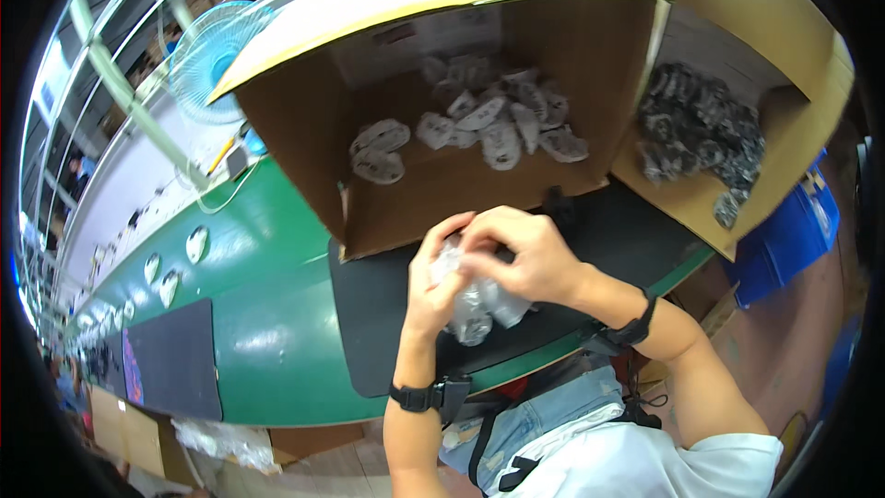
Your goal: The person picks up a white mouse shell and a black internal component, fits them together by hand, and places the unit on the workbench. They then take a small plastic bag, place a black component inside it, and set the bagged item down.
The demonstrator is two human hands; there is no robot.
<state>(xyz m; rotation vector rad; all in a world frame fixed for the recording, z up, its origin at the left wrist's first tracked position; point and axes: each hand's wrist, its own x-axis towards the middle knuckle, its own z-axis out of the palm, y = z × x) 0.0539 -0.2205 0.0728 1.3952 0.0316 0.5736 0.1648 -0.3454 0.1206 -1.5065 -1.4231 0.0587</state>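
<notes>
Over the black mat (pixel 369 295), my two hands meet in front of a large open cardboard box (pixel 304 148). My left hand (pixel 431 281) is closed around a clear plastic bag (pixel 447 263). The fingers of my right hand (pixel 527 254) curl in and pinch at the same bag; what is inside it is mostly hidden. Just below the hands, more clear-wrapped pieces (pixel 473 323) lie on the mat. Inside the box are several pale, rounded pieces in clear wrapping (pixel 501 143). A small black thing (pixel 558 206) sits by the box's front edge.
A second carton (pixel 678 198) at right holds many dark pieces in clear wrapping (pixel 701 120). Beside it stands a blue bin (pixel 784 249). Leftward along the green bench (pixel 267 314) are small white-and-black rounded pieces (pixel 196 244), a dark mat (pixel 175 360) and a blue fan (pixel 217 60).
</notes>
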